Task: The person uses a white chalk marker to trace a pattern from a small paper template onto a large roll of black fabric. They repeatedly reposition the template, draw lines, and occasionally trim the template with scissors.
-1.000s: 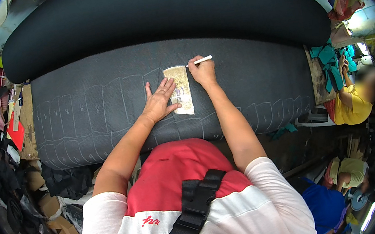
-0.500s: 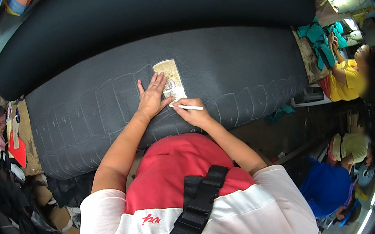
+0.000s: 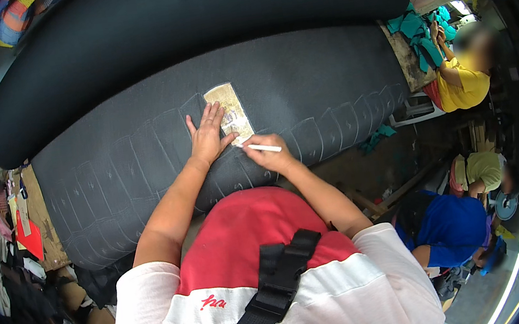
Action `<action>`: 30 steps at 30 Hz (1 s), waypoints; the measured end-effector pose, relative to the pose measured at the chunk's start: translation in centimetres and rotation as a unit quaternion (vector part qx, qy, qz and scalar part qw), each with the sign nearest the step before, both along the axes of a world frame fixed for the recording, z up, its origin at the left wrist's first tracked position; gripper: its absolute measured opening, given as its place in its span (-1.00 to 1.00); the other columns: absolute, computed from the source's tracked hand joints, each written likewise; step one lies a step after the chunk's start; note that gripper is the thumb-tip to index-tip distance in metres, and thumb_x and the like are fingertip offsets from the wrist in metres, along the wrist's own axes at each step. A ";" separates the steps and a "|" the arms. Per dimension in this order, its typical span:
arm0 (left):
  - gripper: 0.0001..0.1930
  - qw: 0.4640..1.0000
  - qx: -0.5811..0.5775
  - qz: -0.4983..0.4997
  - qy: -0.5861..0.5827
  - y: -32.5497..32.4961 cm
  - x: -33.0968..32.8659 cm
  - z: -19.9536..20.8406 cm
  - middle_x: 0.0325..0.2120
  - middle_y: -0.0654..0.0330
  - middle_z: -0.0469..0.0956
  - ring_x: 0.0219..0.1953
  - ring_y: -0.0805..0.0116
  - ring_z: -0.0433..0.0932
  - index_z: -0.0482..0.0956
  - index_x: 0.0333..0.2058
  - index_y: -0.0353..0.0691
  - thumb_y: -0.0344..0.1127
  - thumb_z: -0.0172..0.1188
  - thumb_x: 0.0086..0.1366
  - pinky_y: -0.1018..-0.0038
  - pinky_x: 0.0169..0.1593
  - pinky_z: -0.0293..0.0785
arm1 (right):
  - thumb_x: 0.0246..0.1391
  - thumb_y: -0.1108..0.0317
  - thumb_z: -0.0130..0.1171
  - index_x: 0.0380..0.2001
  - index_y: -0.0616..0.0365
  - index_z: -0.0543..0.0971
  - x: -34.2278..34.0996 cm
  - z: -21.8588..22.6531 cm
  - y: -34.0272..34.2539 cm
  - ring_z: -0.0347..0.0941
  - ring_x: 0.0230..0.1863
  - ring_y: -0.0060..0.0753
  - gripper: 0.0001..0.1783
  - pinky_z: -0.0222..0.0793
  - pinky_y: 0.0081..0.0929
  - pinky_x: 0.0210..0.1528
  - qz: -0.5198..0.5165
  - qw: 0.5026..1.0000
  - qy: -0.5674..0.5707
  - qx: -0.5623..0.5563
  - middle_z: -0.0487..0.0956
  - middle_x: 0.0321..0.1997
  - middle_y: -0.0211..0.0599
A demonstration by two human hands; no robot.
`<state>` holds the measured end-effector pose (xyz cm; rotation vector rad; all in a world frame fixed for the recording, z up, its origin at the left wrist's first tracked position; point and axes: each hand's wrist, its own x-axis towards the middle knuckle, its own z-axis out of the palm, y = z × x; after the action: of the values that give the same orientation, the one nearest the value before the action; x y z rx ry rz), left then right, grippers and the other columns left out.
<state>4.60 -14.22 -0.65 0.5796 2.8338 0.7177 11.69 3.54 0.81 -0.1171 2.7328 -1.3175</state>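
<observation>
A tan pattern piece [image 3: 231, 108] lies flat on dark grey sheet material [image 3: 319, 67], its surface worn and marked. My left hand [image 3: 206, 136] rests flat beside and partly over its left edge, fingers stretched out and thumb near its lower end. In my right hand [image 3: 271, 155] is a white marking pen [image 3: 265, 147], its tip at the pattern piece's lower edge. Rows of pale outlines [image 3: 141, 147] run across the material on both sides of the pattern piece.
A thick black roll [image 3: 189, 12] spans the far side. At the left end, a red piece [image 3: 30, 238] lies on a wooden board [image 3: 53, 245]. Teal cut pieces [image 3: 415, 29] lie at the right end near a person in yellow [image 3: 461, 85]. Another person wears blue [image 3: 452, 226].
The view has turned slightly, so the sheet and roll look more tilted. My left hand stays on the pattern piece, and the pen remains at its lower edge.
</observation>
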 end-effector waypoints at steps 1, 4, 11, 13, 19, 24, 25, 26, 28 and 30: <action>-0.22 1.000 -0.005 0.000 -0.004 0.0 0.0 0.1 0.27 0.22 0.13 0.35 0.32 -0.04 0.28 0.17 -0.16 0.11 0.25 0.02 -0.23 0.26 -0.39 | -0.07 0.21 0.17 -0.42 0.00 0.62 0.1 0.3 1.4 0.54 -0.42 -0.05 -0.84 0.44 -0.27 -0.38 -0.004 0.999 0.032 0.013 0.59 -0.47 -0.14; -0.19 1.000 -0.028 -0.006 -0.007 0.3 -0.7 0.8 0.22 0.16 0.20 0.28 0.21 0.10 0.34 0.12 -0.18 0.07 0.36 -0.10 -0.19 0.23 -0.15 | -0.04 0.27 0.18 -0.48 0.12 0.59 0.3 1.7 4.3 0.54 -0.49 -0.16 -0.85 0.43 -0.36 -0.43 -0.049 0.987 0.073 0.136 0.57 -0.53 -0.17; -0.44 0.986 -0.064 0.148 -0.046 2.0 -7.2 4.1 -0.15 0.07 0.51 -0.16 0.20 0.52 0.54 -0.10 -0.20 -0.14 0.43 -0.12 0.33 -0.07 0.45 | 0.14 0.28 0.10 -0.32 0.27 0.57 -3.4 4.3 6.6 0.50 -0.54 -0.58 -0.76 0.39 -0.60 -0.56 -0.116 0.980 -0.038 -0.159 0.56 -0.56 -0.29; -0.61 0.981 0.118 0.156 -0.004 3.1 -7.1 5.7 -0.33 0.10 0.54 -0.32 0.21 0.53 0.60 -0.21 -0.20 -0.25 0.39 -0.08 0.34 -0.21 0.47 | 0.17 0.23 0.08 -0.28 0.26 0.56 -4.4 4.7 7.6 0.51 -0.54 -0.54 -0.72 0.40 -0.62 -0.56 -0.100 0.974 -0.064 -0.191 0.57 -0.50 -0.29; -0.77 0.919 0.283 -0.031 0.273 8.5 -0.6 8.4 -0.57 0.25 0.44 -0.49 0.30 0.45 0.62 -0.52 -0.14 -0.56 0.33 -0.26 0.46 -0.40 0.44 | 0.22 0.14 0.00 0.03 0.24 0.30 -7.1 4.8 11.3 0.47 -0.12 -0.35 -0.55 0.48 -0.34 -0.16 -0.102 0.745 -0.158 -0.640 0.47 -0.08 -0.17; -0.73 0.960 0.247 -0.055 0.117 9.4 1.8 5.2 -0.41 0.21 0.52 -0.27 0.21 0.52 0.61 -0.41 -0.15 -0.30 0.41 -0.17 0.36 -0.20 0.46 | -0.13 0.77 0.15 -0.08 0.27 0.35 -8.6 1.5 11.1 0.51 -0.16 -0.45 -0.52 0.45 -0.53 -0.04 -0.087 0.877 -0.135 -0.452 0.53 -0.17 -0.21; -0.67 0.961 0.241 -0.025 0.132 9.1 1.7 4.4 -0.37 0.20 0.53 -0.21 0.19 0.51 0.60 -0.36 -0.14 -0.23 0.42 -0.16 0.33 -0.14 0.45 | -0.13 0.75 0.17 -0.08 0.27 0.35 -8.7 0.8 11.0 0.51 -0.15 -0.46 -0.51 0.46 -0.55 -0.07 -0.084 0.877 -0.136 -0.453 0.54 -0.18 -0.22; -0.62 0.961 0.235 0.006 0.145 8.7 1.7 3.7 -0.33 0.20 0.54 -0.15 0.16 0.51 0.59 -0.31 -0.14 -0.16 0.42 -0.15 0.31 -0.07 0.43 | -0.14 0.75 0.17 -0.07 0.27 0.35 -8.8 0.2 10.7 0.51 -0.15 -0.46 -0.51 0.46 -0.55 -0.08 -0.065 0.882 -0.130 -0.448 0.54 -0.17 -0.20; -0.30 0.977 0.149 0.065 0.140 7.7 0.9 2.4 0.03 0.13 0.39 0.14 0.13 0.29 0.41 0.03 -0.09 0.04 0.37 -0.12 0.06 0.14 0.19 | -0.14 0.74 0.17 -0.06 0.28 0.34 -8.9 -1.0 9.8 0.51 -0.15 -0.46 -0.50 0.46 -0.56 -0.10 -0.054 0.882 -0.134 -0.449 0.54 -0.17 -0.20; -0.13 0.991 0.056 0.077 0.097 7.0 0.3 1.4 0.27 0.20 0.10 0.35 0.16 -0.06 0.19 0.23 0.04 0.18 0.27 -0.05 -0.24 0.20 -0.11 | -0.12 0.77 0.11 -0.05 0.31 0.31 -9.0 -1.8 8.6 0.52 -0.13 -0.38 -0.51 0.48 -0.53 -0.09 -0.030 0.886 -0.119 -0.446 0.53 -0.17 -0.12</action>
<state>4.86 -7.22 0.76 0.4742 3.0613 0.8975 2.73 12.11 -1.02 0.0597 1.7440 -2.3077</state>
